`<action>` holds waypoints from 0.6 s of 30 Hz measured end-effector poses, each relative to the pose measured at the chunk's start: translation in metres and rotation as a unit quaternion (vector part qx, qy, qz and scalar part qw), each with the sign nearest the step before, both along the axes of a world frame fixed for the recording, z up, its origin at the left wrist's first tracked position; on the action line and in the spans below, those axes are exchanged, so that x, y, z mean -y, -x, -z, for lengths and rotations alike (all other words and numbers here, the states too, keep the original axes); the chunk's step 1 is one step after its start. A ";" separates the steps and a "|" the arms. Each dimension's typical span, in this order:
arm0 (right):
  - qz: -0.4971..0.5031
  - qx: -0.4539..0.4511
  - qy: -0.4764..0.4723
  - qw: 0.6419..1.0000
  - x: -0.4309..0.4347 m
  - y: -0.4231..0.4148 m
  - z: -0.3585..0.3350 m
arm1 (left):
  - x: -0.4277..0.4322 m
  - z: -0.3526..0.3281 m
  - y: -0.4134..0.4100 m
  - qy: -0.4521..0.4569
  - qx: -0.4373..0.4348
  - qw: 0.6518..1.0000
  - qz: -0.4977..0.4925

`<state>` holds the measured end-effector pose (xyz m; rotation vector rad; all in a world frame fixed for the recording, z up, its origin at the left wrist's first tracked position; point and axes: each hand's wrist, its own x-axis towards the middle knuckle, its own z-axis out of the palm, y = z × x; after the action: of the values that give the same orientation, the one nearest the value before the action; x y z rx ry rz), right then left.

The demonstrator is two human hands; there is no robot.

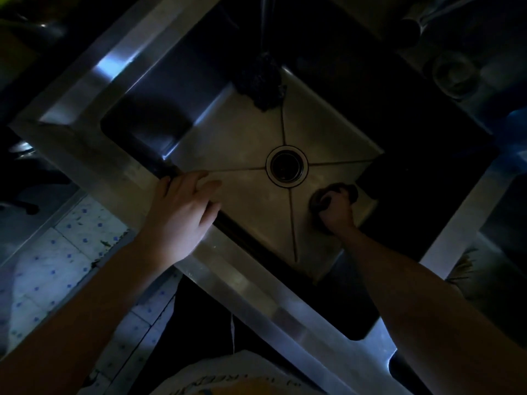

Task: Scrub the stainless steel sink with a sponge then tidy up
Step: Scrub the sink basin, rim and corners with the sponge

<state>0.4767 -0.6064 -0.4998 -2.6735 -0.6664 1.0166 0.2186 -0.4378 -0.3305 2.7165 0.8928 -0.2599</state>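
The stainless steel sink (239,155) fills the middle of the dim view, turned diagonally, with a round drain (287,165) at its centre. My right hand (336,212) is down in the basin to the right of the drain, shut on a dark sponge (320,196) pressed against the sink floor. My left hand (182,206) rests flat on the near rim of the sink, fingers spread and reaching over the edge, holding nothing.
A dark crumpled scrubber or cloth (261,86) lies at the far corner of the basin beneath the tap (266,21). A round metal item (453,72) stands on the counter at upper right. Tiled floor (57,266) shows at lower left.
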 end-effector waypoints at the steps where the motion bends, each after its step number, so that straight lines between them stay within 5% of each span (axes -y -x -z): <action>1: -0.014 -0.003 -0.009 1.000 -0.008 -0.001 0.000 | -0.001 0.000 0.002 -0.003 -0.002 1.000 -0.003; 10: -0.131 -0.053 -0.046 0.989 -0.063 0.029 -0.002 | -0.001 0.000 0.016 0.002 0.003 0.999 -0.052; 18: -0.118 -0.107 -0.064 0.985 -0.048 0.066 -0.011 | -0.009 -0.005 0.026 0.008 -0.020 0.999 -0.047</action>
<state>0.4109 -0.5589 -0.4883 -2.3734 -0.9820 1.2514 0.1930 -0.4285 -0.3258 2.6555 1.0218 -0.3015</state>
